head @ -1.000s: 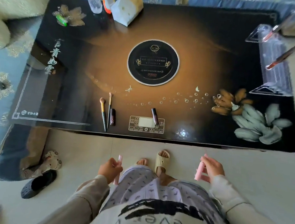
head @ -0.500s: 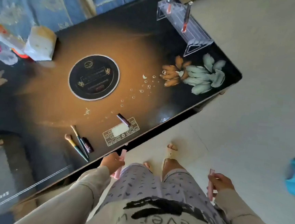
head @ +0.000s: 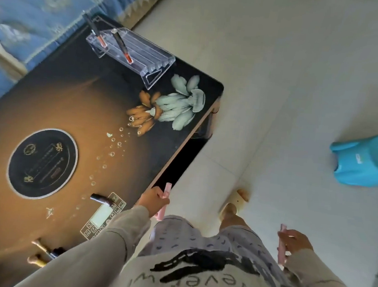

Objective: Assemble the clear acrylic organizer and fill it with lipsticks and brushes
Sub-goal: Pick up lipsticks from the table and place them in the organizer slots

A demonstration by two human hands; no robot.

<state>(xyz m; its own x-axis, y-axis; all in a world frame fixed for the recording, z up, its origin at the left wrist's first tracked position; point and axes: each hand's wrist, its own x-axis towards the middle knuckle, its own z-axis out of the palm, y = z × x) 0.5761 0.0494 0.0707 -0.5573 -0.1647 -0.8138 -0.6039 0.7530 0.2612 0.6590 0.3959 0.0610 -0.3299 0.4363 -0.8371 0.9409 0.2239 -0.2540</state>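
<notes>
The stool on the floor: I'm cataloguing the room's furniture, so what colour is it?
The stool is bright blue, shown best in the head view.

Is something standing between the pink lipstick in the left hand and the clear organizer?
Nothing visible does. Between the pink lipstick in the left hand and the organizer lies only bare table with painted flowers.
</notes>
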